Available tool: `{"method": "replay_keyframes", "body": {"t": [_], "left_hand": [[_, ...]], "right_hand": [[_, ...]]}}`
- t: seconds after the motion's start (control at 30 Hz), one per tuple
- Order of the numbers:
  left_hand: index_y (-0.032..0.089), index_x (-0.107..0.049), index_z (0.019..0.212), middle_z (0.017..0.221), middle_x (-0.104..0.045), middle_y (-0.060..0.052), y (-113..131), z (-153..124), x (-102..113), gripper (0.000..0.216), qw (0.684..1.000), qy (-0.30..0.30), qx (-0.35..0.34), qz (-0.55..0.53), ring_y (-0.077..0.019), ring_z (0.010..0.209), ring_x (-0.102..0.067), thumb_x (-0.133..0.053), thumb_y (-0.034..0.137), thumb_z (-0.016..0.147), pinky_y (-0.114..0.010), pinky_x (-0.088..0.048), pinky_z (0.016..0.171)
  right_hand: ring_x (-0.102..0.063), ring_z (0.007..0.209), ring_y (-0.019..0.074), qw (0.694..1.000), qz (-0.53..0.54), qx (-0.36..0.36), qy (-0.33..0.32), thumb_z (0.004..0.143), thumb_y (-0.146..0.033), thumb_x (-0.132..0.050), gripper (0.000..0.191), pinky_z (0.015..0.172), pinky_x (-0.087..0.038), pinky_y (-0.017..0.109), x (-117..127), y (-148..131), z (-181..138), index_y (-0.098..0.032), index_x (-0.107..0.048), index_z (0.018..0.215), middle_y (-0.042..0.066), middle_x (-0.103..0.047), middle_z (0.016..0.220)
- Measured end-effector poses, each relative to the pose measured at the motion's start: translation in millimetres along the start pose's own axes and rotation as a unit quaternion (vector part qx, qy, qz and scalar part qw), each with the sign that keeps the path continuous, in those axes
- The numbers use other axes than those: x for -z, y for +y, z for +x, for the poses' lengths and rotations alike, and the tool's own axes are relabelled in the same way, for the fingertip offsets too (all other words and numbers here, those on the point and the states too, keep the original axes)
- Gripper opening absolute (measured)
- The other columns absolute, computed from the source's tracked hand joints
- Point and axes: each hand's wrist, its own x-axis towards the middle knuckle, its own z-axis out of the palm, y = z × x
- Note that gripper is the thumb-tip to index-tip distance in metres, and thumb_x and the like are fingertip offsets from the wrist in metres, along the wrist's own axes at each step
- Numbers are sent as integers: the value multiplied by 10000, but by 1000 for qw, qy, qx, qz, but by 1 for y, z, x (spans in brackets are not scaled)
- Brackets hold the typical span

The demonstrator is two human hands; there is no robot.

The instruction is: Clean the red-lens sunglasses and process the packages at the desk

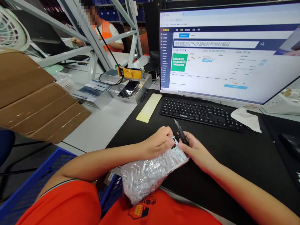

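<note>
A crinkled grey plastic bag (150,178) sits right in front of the person, slanting over the near edge of a black desk mat (225,153). The left hand (160,142) is curled tight, pinching the bag's far end, where a bit of plastic sticks up. At that same corner the right hand (195,150) grasps a dark box cutter (181,132), its blade pointing up and away; whether its thumb also presses on the bag I can't tell from here.

Beyond the hands lie a black keyboard (199,114), with a crumpled white tissue (247,120) over its right end, and a pale yellow paper strip (149,107). A lit monitor (199,78) stands behind. Off to the left, a phone (128,89) rests in a grey tray (146,84), brown cardboard (39,103) juts in, and past the metal frame (90,40) sits a co-worker in an orange vest (106,32).
</note>
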Motion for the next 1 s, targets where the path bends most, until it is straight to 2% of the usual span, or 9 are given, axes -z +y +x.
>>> {"method": "replay_keyframes", "body": {"t": [0.07, 0.13, 0.27, 0.33, 0.4, 0.53, 0.77, 0.9, 1.0], "left_hand": [[181, -551, 690, 948, -474, -54, 0, 3, 1, 487, 999, 2, 38, 18, -205, 928, -471, -325, 418, 1051, -377, -440, 886], [180, -581, 710, 1008, -481, -61, -2, 3, 2, 384, 998, 14, 59, 36, -215, 986, -481, -453, 376, 1015, -391, -444, 928], [180, -592, 676, 1022, -480, -57, -12, 4, 2, 378, 989, 78, 119, 48, -230, 1023, -493, -553, 404, 979, -423, -441, 973], [179, -589, 656, 1007, -480, -55, -18, 6, 1, 397, 983, 103, 147, 48, -232, 1017, -503, -558, 413, 976, -430, -445, 977], [176, -598, 652, 994, -480, -55, -22, 9, 0, 403, 975, 140, 164, 54, -229, 1005, -514, -553, 404, 981, -427, -447, 985], [163, -639, 683, 996, -480, -69, -24, 12, -4, 389, 953, 206, 194, 104, -240, 1023, -515, -533, 364, 999, -437, -430, 1015], [153, -672, 743, 1025, -478, -87, -20, 11, -9, 384, 952, 200, 192, 133, -259, 1032, -498, -509, 376, 1010, -453, -448, 992], [159, -619, 705, 1013, -465, -78, -21, 9, -10, 393, 958, 208, 167, 110, -243, 1039, -497, -476, 343, 1022, -433, -451, 1003], [172, -557, 675, 1008, -460, -76, -21, 8, -10, 419, 957, 216, 172, 92, -231, 1012, -495, -421, 336, 1035, -431, -462, 984]], "right_hand": [[-516, 648, 128, 992, -114, 39, 46, 982, -459, -471, 360, 573, -438, 270, 25, 0, -8, -224, -544, 1245, 0, -600, 861], [-615, 812, 166, 944, -285, 129, 106, 1013, -390, -436, 320, 729, -491, 308, 51, -6, -23, -246, -578, 1262, 34, -669, 966], [-645, 859, 182, 757, -564, 324, 60, 979, -149, -441, 399, 755, -468, 318, 65, -36, -61, -254, -565, 1343, 42, -715, 1040], [-628, 789, 192, 656, -639, 401, 16, 934, -63, -423, 456, 735, -444, 345, 49, -52, -74, -230, -586, 1327, 41, -723, 972], [-618, 765, 207, 592, -670, 448, -8, 903, -31, -417, 464, 759, -428, 379, 27, -64, -81, -198, -616, 1287, 47, -724, 931], [-617, 811, 245, 544, -687, 482, -34, 886, -58, -452, 434, 804, -420, 425, -5, -69, -85, -137, -625, 1276, 77, -722, 938], [-593, 776, 234, 484, -707, 512, -61, 871, -71, -503, 385, 737, -406, 411, -13, -67, -74, -127, -644, 1225, 82, -705, 887], [-559, 747, 210, 452, -722, 521, -55, 878, -56, -509, 343, 705, -385, 391, 2, -76, -44, -168, -660, 1165, 71, -690, 859], [-520, 738, 208, 433, -777, 458, -17, 904, -47, -457, 377, 684, -367, 381, 39, -82, -12, -217, -648, 1181, 56, -664, 834]]}}
